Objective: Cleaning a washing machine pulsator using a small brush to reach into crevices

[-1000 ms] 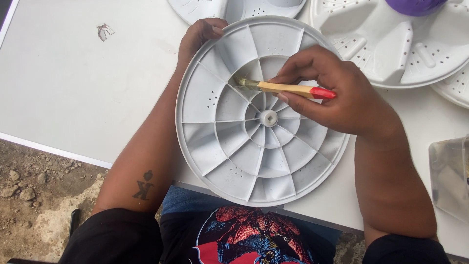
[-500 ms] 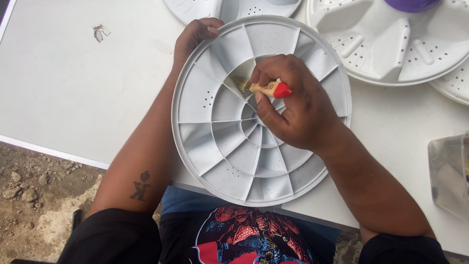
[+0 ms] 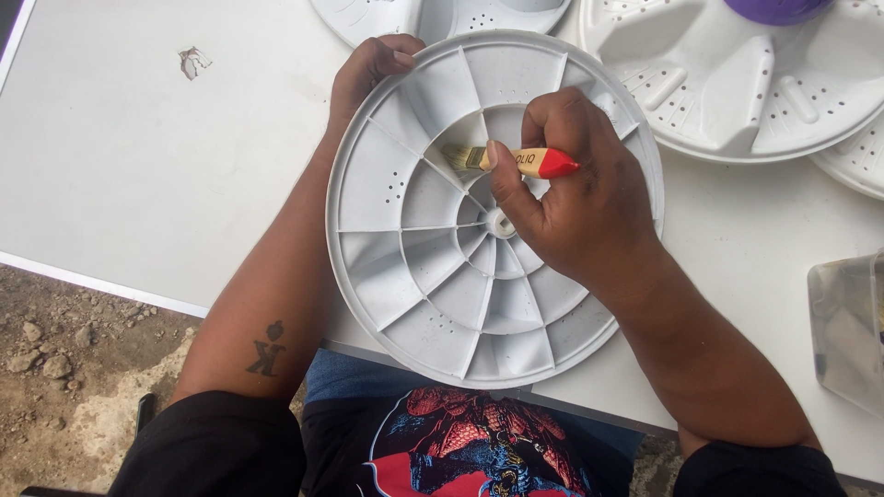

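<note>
Right hand point(image 3: 575, 207): fingers closed on small wooden paintbrush point(image 3: 516, 161), bristles in a rib pocket of the white ribbed disc point(image 3: 433, 276). Left hand point(image 3: 368, 74): clamped on disc's far rim, disc overhanging white table point(image 3: 120, 166) edge. Risk, judged: loosened rim hold lets the overhang tip.

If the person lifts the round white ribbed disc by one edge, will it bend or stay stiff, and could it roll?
The white ribbed disc probably stays stiff: many radial ribs brace it. It looks like thin moulded plastic, so likely light for its width. The left hand holds its rim; being round, it might roll if stood on edge.
</note>
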